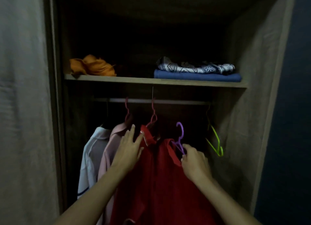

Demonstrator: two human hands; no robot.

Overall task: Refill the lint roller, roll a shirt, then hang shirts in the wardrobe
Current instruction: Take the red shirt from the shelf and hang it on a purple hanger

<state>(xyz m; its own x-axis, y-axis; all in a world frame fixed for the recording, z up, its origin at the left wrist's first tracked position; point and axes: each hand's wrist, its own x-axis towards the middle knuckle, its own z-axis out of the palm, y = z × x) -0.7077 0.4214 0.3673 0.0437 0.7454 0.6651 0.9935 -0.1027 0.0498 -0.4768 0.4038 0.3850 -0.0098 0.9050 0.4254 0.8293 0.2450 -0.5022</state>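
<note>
Open wardrobe [249,59], dim inside. One shelf [151,81] above one hanging rail [159,101].

Shirts on or at the rail, 4 total, left to right:
- 1 white shirt [91,155], far left, hanger hook hard to make out.
- 1 pink shirt [109,150] just right of it, on a pink hanger [127,112] hooked on the rail.
- 1 red shirt [148,137] on a second pink hanger [153,113], also hooked on the rail.
- 1 more red shirt [168,182], nearest the camera, on a purple hanger [180,137]. Its hook sits below the rail, not on it.

Hangers visible: 4. 2 pink, 1 purple, 1 bare green hanger [215,140] hooked at the right end of the rail, apart from the shirts.

Left hand [129,149]: fingers mostly straight and spread, resting against the collar area of the hung red shirt, between it and the pink one. No closed grasp visible.

Right hand [195,160]: fingers curled around the lower part of the purple hanger at the near red shirt's collar, holding it up. Thumb position not clear.

Shelf holds 3 cloth items: 1 crumpled orange cloth [92,67] on the left; on the right 1 folded blue cloth [196,77] with 1 patterned white-and-dark cloth [195,67] stacked on top.
</note>
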